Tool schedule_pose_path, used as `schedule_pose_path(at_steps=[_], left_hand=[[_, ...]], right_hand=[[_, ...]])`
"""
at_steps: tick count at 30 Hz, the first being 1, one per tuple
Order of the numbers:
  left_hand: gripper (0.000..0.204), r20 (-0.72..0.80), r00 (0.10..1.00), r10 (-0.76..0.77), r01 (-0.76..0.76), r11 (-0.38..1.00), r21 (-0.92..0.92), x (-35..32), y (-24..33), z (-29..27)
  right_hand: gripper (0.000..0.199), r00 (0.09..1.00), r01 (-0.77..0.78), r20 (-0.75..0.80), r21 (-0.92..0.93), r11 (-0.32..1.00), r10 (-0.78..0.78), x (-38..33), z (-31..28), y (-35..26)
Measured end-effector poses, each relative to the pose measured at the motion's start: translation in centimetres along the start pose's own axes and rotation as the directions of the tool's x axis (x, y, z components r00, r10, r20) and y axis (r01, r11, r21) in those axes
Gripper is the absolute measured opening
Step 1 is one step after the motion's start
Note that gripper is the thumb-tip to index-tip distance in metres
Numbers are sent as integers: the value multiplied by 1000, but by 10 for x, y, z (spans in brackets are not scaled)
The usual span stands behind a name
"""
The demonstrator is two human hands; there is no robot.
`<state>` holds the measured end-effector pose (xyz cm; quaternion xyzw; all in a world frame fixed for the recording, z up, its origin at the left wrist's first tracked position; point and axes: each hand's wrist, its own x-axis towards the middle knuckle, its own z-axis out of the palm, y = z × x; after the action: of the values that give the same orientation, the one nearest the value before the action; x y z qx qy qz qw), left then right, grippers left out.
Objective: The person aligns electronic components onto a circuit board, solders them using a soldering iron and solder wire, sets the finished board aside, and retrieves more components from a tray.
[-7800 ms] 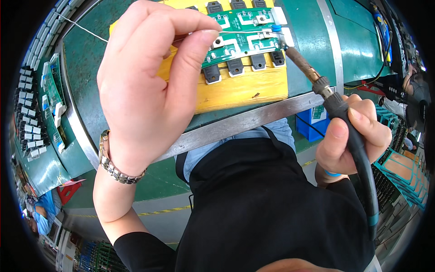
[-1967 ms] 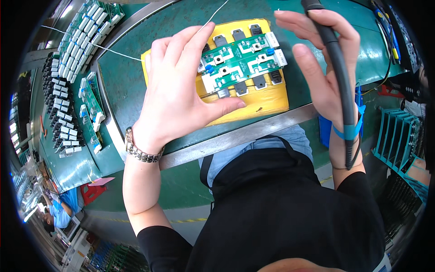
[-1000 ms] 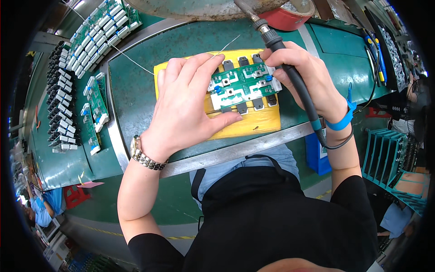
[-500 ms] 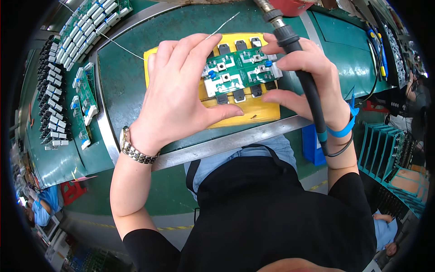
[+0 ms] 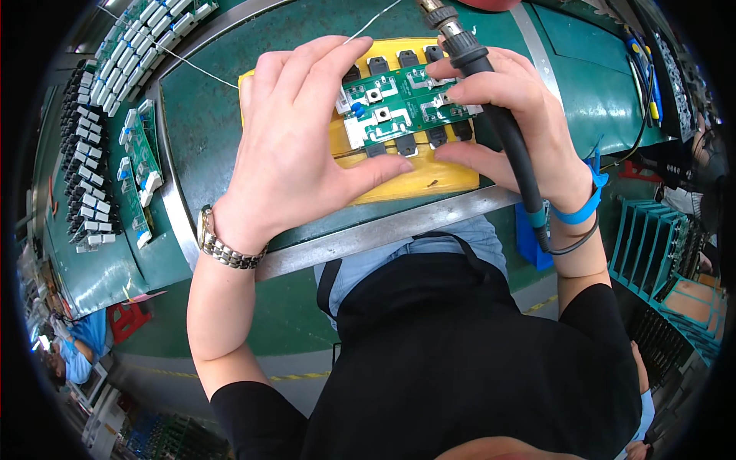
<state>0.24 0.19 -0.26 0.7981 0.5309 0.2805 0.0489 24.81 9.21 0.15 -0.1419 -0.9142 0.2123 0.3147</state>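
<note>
A green circuit board [image 5: 399,110] with blue discs and white pads lies on a yellow block [image 5: 414,178]. Black transistors [image 5: 405,144] stick out along its long sides. My left hand [image 5: 295,138] is curled over the board's left end, thumb at the lower transistors. Solder wire [image 5: 371,21] runs through it and pokes out past the index finger. My right hand [image 5: 514,107] has a soldering iron [image 5: 469,57] lodged among its fingers, tip end pointing up and away. Its fingers and thumb also span the board's right end. The palms hide parts of the block.
Rows of boards with white parts [image 5: 146,46] and black parts [image 5: 88,153] stand at the left, beside loose boards [image 5: 139,169]. A metal edge strip [image 5: 391,228] borders the green bench. Tools [image 5: 652,84] lie at the right; a blue bin [image 5: 533,238] sits below, near a teal rack [image 5: 644,245].
The block and board sit slightly higher in view. My right hand has shifted up and left over the board's right end, the iron moving with it. My left hand keeps its place at the left end.
</note>
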Motion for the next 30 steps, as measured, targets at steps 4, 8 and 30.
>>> schedule_pose_path(at_steps=[4,8,30], left_hand=[[43,-130,988,84,-90,995,-36,3,-8,-6],[27,-317,948,-40,-68,944,-323,4,-9,-7],[46,163,968,192,-215,967,139,-25,55,-6]], right_hand=[[40,992,-44,-106,209,977,68,-12,-12,-15],[59,852,39,-433,614,788,295,-41,-20,-31],[50,765,-37,-418,731,681,490,-70,-17,-33]])
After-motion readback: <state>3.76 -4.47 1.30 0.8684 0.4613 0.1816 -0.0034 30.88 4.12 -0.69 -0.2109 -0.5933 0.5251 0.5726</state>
